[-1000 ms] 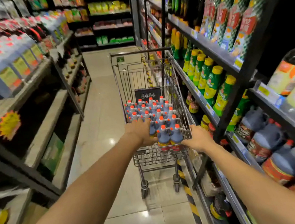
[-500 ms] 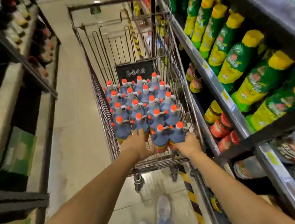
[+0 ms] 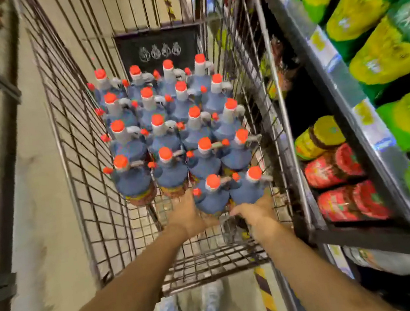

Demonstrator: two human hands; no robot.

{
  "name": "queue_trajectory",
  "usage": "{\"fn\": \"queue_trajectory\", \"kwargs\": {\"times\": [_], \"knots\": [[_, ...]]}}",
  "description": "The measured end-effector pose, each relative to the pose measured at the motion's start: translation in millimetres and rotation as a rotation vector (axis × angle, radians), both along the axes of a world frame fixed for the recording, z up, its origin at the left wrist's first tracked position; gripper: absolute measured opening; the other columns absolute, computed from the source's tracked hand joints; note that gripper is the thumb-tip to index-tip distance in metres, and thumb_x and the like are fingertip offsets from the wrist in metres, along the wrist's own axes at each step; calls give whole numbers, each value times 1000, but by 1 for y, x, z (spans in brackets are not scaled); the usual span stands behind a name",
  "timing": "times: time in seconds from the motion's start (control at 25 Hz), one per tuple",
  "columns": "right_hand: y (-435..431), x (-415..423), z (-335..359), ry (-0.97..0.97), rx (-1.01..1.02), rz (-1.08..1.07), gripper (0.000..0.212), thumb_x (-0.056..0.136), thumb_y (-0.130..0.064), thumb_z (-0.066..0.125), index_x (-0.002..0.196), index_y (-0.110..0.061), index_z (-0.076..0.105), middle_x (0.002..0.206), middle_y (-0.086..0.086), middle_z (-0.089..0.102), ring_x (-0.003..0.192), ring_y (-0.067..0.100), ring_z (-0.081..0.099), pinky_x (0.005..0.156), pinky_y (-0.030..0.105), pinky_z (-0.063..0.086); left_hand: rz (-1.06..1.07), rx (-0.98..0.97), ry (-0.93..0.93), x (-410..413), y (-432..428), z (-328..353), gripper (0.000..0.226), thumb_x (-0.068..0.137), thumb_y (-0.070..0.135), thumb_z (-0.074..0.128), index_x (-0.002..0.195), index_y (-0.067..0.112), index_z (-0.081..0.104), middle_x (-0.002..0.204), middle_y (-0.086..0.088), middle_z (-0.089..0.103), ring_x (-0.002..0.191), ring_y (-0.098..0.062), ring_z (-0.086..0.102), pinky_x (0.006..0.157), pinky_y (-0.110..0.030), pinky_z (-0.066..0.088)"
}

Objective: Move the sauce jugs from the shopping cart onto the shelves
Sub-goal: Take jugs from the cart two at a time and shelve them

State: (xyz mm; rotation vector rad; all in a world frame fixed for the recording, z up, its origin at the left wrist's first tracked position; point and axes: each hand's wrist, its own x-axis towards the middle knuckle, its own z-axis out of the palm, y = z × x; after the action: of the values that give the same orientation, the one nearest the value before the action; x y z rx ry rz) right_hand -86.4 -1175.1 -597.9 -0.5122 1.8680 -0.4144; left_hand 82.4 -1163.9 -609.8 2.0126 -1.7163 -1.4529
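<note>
Whereas a second earlier the hands had rested at the near end of the shopping cart (image 3: 69, 137), both had since dropped inside it and the head had bent over its basket, so I judged the first lift was about to begin. No jug had yet left the cart.

The left hand (image 3: 191, 215) lay cupped against the base of the near-left jug (image 3: 211, 199), and the right hand (image 3: 256, 211) against the base of the near-right jug (image 3: 249, 188). Their fingers were hidden under the jugs, so I could not tell whether either grip had closed.

I counted eighteen sauce jugs standing upright in the cart: four rows of four, then these two nearest its handle end. The shelves (image 3: 343, 99) ran just beside the cart's right wall.
</note>
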Motion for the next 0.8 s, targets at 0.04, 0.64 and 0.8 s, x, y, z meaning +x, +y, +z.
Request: {"fn": "queue_trajectory", "kwargs": {"times": [0.04, 0.64, 0.8], "knots": [[-1, -1, -9, 56, -31, 10, 54, 67, 6, 80, 117, 7, 59, 111, 7, 64, 88, 24, 61, 68, 35, 51, 80, -18, 32, 1, 0, -5, 89, 67, 37, 88, 137, 7, 41, 133, -9, 53, 124, -25, 52, 101, -32, 42], [-30, -24, -8, 9, -185, 515, 63, 59, -13, 92, 113, -21, 61, 112, 3, 68, 105, 20, 66, 94, 35, 54, 217, -163, 322, 23, 5, -32, 95, 50, 47, 92, 131, 23, 49, 124, 7, 64, 114, -13, 62, 92, -42, 55], [-33, -21, -6, -90, -256, 473, 61, 59, 1, 90, 113, -12, 64, 115, 4, 70, 107, 18, 66, 92, 35, 54, 217, -91, 328, 32, 6, -28, 94, 49, 41, 95, 128, 19, 51, 120, 4, 66, 111, -12, 64, 91, -41, 55]]}}
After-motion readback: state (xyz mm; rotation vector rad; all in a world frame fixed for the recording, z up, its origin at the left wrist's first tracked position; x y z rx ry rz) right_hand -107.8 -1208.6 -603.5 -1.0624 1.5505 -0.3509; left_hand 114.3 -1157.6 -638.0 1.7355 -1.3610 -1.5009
